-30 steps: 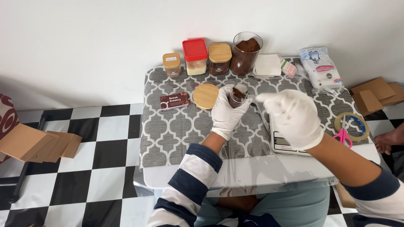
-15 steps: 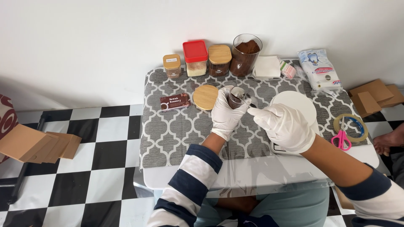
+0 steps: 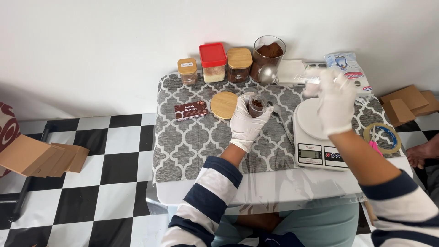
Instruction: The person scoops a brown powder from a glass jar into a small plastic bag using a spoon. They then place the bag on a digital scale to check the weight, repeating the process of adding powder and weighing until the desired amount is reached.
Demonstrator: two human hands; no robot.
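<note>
A small table with a grey patterned cloth (image 3: 192,146) stands on a black-and-white checkered floor (image 3: 105,178); the gloved left hand (image 3: 247,121) wraps around a small clear jar of brown powder (image 3: 256,106); the gloved right hand (image 3: 335,101) is raised above the white digital scale (image 3: 315,137), blurred; I cannot tell its grip.

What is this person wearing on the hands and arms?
Both the left hand and the right hand wear thin white disposable gloves that end at the wrist. The forearms are bare, and each arm has a sleeve with wide navy and white stripes, pushed up.
</note>
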